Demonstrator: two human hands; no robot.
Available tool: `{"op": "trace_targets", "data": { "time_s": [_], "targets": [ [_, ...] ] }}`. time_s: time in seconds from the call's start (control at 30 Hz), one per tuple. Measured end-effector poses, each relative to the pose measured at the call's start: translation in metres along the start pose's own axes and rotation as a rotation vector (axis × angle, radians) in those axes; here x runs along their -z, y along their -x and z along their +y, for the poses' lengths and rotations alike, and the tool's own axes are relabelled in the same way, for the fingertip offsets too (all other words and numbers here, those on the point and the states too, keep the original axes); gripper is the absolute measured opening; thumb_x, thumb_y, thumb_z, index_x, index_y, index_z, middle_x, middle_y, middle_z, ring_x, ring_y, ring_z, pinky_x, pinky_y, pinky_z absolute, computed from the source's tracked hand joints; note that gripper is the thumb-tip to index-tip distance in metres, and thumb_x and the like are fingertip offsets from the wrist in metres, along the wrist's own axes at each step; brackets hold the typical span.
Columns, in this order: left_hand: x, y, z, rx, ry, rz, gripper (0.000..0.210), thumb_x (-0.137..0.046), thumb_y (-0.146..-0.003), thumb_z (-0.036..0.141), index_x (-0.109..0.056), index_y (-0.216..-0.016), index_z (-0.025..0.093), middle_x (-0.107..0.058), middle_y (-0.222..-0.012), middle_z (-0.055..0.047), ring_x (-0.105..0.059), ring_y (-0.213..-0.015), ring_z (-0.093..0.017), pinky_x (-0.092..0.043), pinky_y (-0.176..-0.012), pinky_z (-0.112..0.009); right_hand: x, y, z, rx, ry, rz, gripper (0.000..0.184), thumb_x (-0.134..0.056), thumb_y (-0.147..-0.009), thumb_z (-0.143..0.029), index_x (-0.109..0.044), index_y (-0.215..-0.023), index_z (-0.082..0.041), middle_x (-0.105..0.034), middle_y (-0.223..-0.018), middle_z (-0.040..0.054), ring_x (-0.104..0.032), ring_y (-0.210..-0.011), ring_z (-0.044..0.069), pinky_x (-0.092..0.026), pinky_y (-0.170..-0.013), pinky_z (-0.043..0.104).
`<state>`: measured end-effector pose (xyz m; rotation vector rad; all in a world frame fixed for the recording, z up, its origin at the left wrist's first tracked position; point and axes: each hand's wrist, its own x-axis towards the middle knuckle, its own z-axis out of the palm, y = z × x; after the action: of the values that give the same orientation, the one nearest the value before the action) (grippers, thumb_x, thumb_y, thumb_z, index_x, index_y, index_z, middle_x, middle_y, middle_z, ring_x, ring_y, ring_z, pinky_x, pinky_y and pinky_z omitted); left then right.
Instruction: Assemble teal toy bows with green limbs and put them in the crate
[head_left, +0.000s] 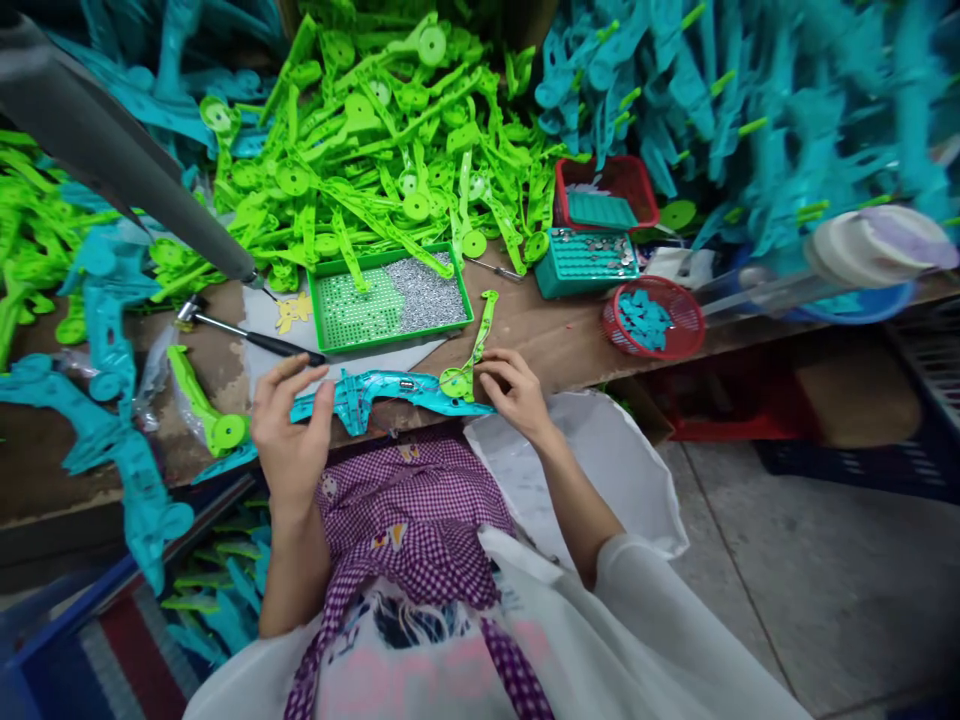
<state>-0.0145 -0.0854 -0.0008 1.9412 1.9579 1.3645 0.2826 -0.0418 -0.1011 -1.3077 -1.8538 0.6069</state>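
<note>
A blue plastic part [397,388] with a hollow, ribbed inside lies along the table's front edge. On its right end rests a lime-green plastic arm [481,335] with a round disc end; thin wires run across both. My right hand [519,398] is beside the green arm, thumb and fingertips closed together at its edge; what they pinch is too small to tell. My left hand [291,430] is raised at the blue part's left end, fingers apart, with nothing visible in it. Behind lies a green tray [319,310] holding many small silvery screws.
A hammer [247,335] lies left of the tray, under a hanging grey power screwdriver [150,170]. Heaps of green parts [375,130] and blue parts [787,120] fill the back. A red basket [694,335], a teal box [581,277] and a red bin [649,200] stand right.
</note>
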Motion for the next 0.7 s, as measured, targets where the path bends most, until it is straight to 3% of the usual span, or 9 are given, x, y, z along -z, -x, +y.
{"op": "trace_targets", "data": {
  "time_s": [0.13,0.2,0.3,0.4,0.53,0.7],
  "targets": [
    [0.002,-0.038,0.02,-0.016,0.078,0.144,0.016,-0.058,-0.094,0.023,-0.064,-0.109,0.026,-0.061,-0.117,-0.005,-0.057,-0.118,-0.022,-0.047,-0.103,-0.045,-0.002,0.001,0.002,0.035,0.042,0.027,0.022,-0.053,-0.091,-0.032,-0.071,-0.097,-0.021,-0.064,-0.111,0.0113,-0.064,-0.106,0.022,-0.053,-0.094,0.044],
    [-0.007,-0.046,0.03,-0.046,0.107,0.109,0.019,-0.054,-0.095,0.021,-0.064,-0.111,0.027,-0.058,-0.122,-0.004,-0.055,-0.122,-0.022,-0.046,-0.104,-0.045,-0.003,0.002,0.002,0.037,0.064,0.023,0.023,-0.052,-0.091,-0.032,-0.071,-0.101,-0.022,-0.064,-0.112,0.0112,-0.063,-0.106,0.022,-0.053,-0.094,0.044],
    [-0.032,-0.04,0.039,-0.168,0.105,-0.187,0.018,-0.053,-0.096,0.022,-0.065,-0.108,0.027,-0.056,-0.126,-0.004,-0.053,-0.123,-0.023,-0.043,-0.104,-0.046,-0.003,0.002,0.003,0.037,0.101,-0.01,0.025,-0.051,-0.092,-0.031,-0.07,-0.105,-0.023,-0.064,-0.113,0.0112,-0.063,-0.107,0.021,-0.053,-0.094,0.043],
    [-0.059,-0.016,0.036,-0.281,0.104,-0.471,0.015,-0.056,-0.094,0.023,-0.067,-0.105,0.025,-0.06,-0.126,-0.006,-0.051,-0.126,-0.025,-0.041,-0.103,-0.047,-0.002,0.003,0.005,0.08,0.119,-0.021,0.025,-0.05,-0.093,-0.027,-0.07,-0.107,-0.022,-0.064,-0.112,0.0109,-0.063,-0.107,0.02,-0.054,-0.093,0.041],
    [-0.085,0.007,0.029,-0.247,0.084,-0.59,0.014,-0.058,-0.094,0.024,-0.069,-0.103,0.025,-0.063,-0.125,-0.007,-0.051,-0.126,-0.025,-0.037,-0.102,-0.046,0.001,0.006,0.009,0.142,0.091,-0.007,0.025,-0.048,-0.094,-0.022,-0.07,-0.106,-0.022,-0.064,-0.109,0.0101,-0.063,-0.105,0.019,-0.054,-0.092,0.039],
    [-0.113,-0.006,0.034,-0.109,0.051,-0.764,0.015,-0.061,-0.091,0.027,-0.07,-0.101,0.021,-0.07,-0.107,-0.006,-0.063,-0.102,-0.024,-0.043,-0.089,-0.039,0.004,0.005,0.012,0.165,0.132,-0.096,0.029,-0.048,-0.094,-0.022,-0.071,-0.11,-0.026,-0.065,-0.113,0.0093,-0.06,-0.109,0.022,-0.051,-0.096,0.044]
  ]
}}
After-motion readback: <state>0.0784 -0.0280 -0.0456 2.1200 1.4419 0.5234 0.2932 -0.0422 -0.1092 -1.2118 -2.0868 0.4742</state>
